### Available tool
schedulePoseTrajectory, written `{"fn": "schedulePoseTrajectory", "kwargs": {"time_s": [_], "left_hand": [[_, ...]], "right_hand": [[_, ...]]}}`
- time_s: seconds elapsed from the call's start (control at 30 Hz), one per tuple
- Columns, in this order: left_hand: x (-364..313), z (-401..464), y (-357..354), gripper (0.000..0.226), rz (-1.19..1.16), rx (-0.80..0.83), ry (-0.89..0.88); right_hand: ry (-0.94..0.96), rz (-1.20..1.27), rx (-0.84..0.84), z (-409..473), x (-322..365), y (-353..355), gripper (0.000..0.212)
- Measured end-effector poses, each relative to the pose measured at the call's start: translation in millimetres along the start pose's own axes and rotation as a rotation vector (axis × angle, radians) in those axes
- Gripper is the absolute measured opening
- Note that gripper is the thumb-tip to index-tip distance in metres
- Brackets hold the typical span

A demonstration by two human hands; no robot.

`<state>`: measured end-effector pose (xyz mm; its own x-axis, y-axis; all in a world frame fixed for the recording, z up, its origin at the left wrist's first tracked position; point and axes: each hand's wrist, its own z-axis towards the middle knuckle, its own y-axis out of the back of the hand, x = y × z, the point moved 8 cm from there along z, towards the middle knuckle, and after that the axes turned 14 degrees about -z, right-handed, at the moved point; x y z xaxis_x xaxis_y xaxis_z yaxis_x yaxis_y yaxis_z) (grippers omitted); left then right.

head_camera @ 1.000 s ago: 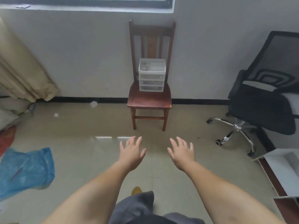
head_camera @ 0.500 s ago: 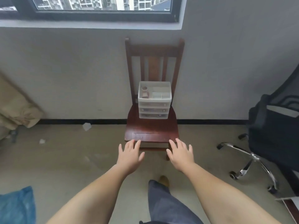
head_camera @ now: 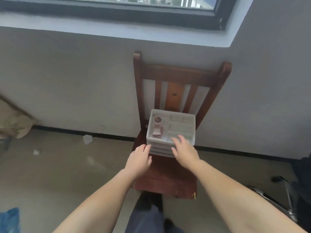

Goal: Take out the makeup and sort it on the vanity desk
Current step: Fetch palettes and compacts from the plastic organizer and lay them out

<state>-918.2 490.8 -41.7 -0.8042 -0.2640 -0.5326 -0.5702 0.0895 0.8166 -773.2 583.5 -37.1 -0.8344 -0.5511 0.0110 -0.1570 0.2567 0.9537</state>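
I see a translucent white drawer organizer [head_camera: 170, 132] on the seat of a dark red wooden chair [head_camera: 168, 179], pushed back near the slatted backrest. Its top is an open tray split into compartments. Left-hand column: a round item with a brown centre [head_camera: 157, 119] at the back, a pinkish item [head_camera: 157, 132] lying in the compartment in front of it. The picture is soft there; I cannot tell what either piece of makeup is. The right-hand compartments hold pale contents too blurred to name. Below the tray, stacked shallow drawers, fronts facing me; contents not readable.

My left hand [head_camera: 138, 161] is at the organizer's front left corner, fingers [head_camera: 146, 147] straight and close together, tips at the drawer fronts; actual contact I cannot tell. My right hand [head_camera: 185, 151] reaches over the front right corner, fingers [head_camera: 180, 138] loosely spread above the tray's near right compartment. Neither hand holds anything.

Chair stands against a grey wall under a dark-framed window [head_camera: 117, 12]. Scraps of white paper [head_camera: 87, 139] on the floor to the left, blue plastic bag [head_camera: 9, 219] at lower left.
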Motion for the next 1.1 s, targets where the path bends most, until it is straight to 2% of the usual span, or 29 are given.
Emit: {"fn": "schedulePoseTrajectory", "kwargs": {"time_s": [0.13,0.27,0.37,0.47,0.57,0.63,0.8,0.93,1.03,1.1], "left_hand": [[10,80,-1,0.043,-0.053,0.032,-0.091],[18,138,-15,0.041,0.120,0.114,-0.262],[19,154,-20,0.033,0.219,0.131,-0.430],[18,157,-21,0.030,0.257,0.107,-0.542],[19,163,-26,0.038,0.266,0.137,-0.544],[18,167,-29,0.043,0.303,0.145,-0.534],[17,177,-35,0.052,0.321,0.151,-0.485],[21,182,-43,0.050,0.335,0.206,-0.438],[19,175,-39,0.046,0.256,0.189,-0.399],[13,164,-26,0.044,0.089,0.142,-0.361]], "right_hand": [[-0.023,0.127,-0.011,89,7,0,0.036],[0.034,0.137,-0.014,167,20,-2,0.034],[0.077,0.078,0.016,203,26,-11,0.023],[0.107,0.026,0.040,218,33,-19,0.032],[0.156,0.005,0.069,224,36,-24,0.050],[0.183,0.029,0.079,222,34,-25,0.055],[0.225,0.048,0.044,215,20,-22,0.048],[0.231,0.147,-0.057,203,7,-9,0.050],[0.175,0.235,-0.121,189,-7,2,0.050],[0.119,0.281,-0.128,180,-18,9,0.047]]}}
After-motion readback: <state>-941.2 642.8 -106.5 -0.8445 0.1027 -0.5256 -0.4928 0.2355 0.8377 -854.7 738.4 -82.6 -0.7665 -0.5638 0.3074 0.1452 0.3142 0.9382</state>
